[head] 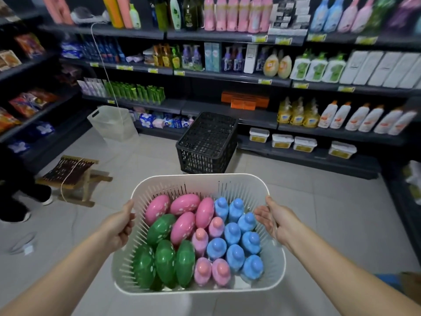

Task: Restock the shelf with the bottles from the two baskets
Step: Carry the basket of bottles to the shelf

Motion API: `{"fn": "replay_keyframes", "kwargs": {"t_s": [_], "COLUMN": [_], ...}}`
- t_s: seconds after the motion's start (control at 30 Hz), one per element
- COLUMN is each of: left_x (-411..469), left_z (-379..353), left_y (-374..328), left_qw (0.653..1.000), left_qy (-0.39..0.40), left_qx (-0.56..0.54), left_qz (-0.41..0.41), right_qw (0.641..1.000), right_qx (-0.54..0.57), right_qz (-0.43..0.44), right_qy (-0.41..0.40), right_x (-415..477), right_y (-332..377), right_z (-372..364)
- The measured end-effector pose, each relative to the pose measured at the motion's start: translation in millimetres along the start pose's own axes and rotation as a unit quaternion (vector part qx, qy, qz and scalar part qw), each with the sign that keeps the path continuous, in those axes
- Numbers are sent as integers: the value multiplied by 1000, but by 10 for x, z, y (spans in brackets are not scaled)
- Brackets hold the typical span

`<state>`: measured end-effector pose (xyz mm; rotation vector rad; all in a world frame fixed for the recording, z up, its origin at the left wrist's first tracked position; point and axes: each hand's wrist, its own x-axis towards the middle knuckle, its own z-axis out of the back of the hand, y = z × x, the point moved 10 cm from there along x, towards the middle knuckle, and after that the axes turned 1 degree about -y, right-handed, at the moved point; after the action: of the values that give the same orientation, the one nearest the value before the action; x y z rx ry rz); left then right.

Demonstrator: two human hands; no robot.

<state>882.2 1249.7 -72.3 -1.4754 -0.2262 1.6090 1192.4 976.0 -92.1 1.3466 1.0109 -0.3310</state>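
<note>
Dark shelves [227, 76] of bottles and boxes line the aisle above a pale tiled floor [319, 201], where a black crate [207, 144] stands. Close below the camera, a white basket [200, 181] sits between both hands, packed with pink, green and blue bottles [232, 233]. Left hand [120, 226] is clamped on the basket's left rim. Right hand [273, 220] rests open-palmed against the right rim, fingers spread, not closed around it.

Both bare arms reach forward. The left hand [120, 226] is curled closed; the right hand [272, 218] seems open, fingers spread.
</note>
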Motion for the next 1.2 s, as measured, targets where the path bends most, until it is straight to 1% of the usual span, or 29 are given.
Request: {"fn": "replay_keyframes", "kwargs": {"t_s": [0.27,0.47,0.57,0.7,0.8,0.97,1.2], "left_x": [750,1385,1671,2003,2240,2565,2890], "left_z": [-887,-1450,-1683,-1942,-2137,-2481,-3037], "left_y": [-916,-1740,-2223,-2767,-3112,-3457,-3738], "left_qw": [1000,998,997,997,997,999,998], "left_qy": [20,47,56,48,34,1,-50], "left_qx": [6,29,47,47,45,19,-9], "left_qz": [-13,-12,-20,-34,-43,-30,20], "right_qw": [999,996,996,997,997,999,997], "right_qx": [31,67,67,45,48,3,-45], "right_qz": [11,11,5,0,2,3,-29], "right_qy": [-33,-65,-62,-67,-61,-35,50], "right_x": [862,1492,1760,2153,2547,3325,4454], "right_y": [916,1529,1842,2222,2539,3136,3960], "right_z": [99,-10,-132,-250,-336,-410,-632]}}
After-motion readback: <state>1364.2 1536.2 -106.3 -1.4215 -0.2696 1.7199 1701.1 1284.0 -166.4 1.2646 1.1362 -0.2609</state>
